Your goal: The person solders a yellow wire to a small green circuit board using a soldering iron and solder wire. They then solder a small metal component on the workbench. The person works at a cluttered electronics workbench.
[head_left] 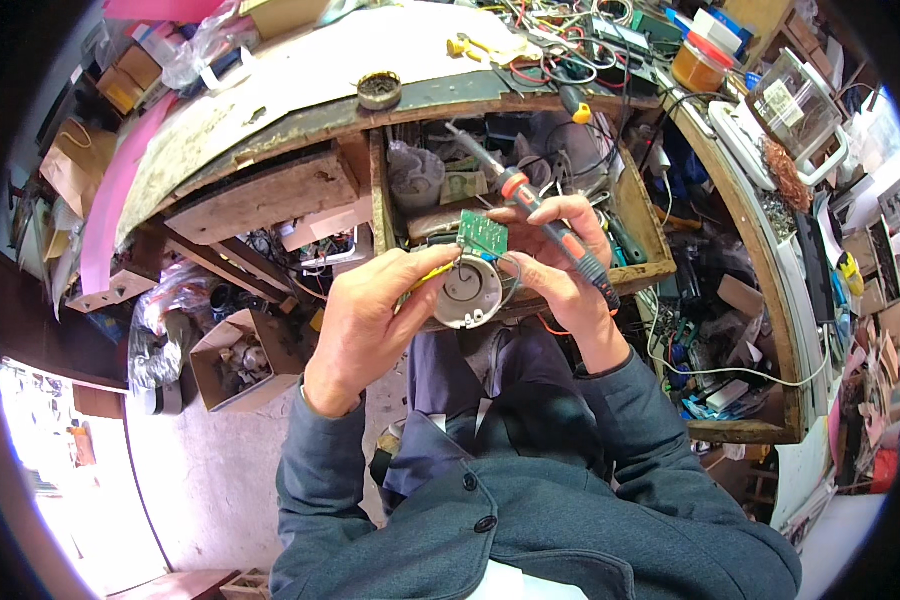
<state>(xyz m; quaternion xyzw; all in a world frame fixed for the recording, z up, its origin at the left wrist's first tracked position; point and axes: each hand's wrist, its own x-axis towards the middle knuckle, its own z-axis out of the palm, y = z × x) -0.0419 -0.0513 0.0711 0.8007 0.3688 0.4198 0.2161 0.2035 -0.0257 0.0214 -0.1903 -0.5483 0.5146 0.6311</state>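
We look down on two hands raised in front of an open wooden drawer crammed with tools and wires. Our left hand is curled around a round white housing, gripping it from the left side, with a yellow wire running out beside the thumb. A small green circuit board stands at the housing's upper edge, touching it; it looks pinched between fingertips of both hands, though the view is too small for us to be sure. Our right hand is closed around a soldering iron with an orange and black grip, held like a pen, its metal tip pointing up and left, away from the board and over the drawer. Above the drawer, the worn workbench carries a round tin near its front edge and a tangle of red cables farther right. A cardboard box sits on the floor to our left.
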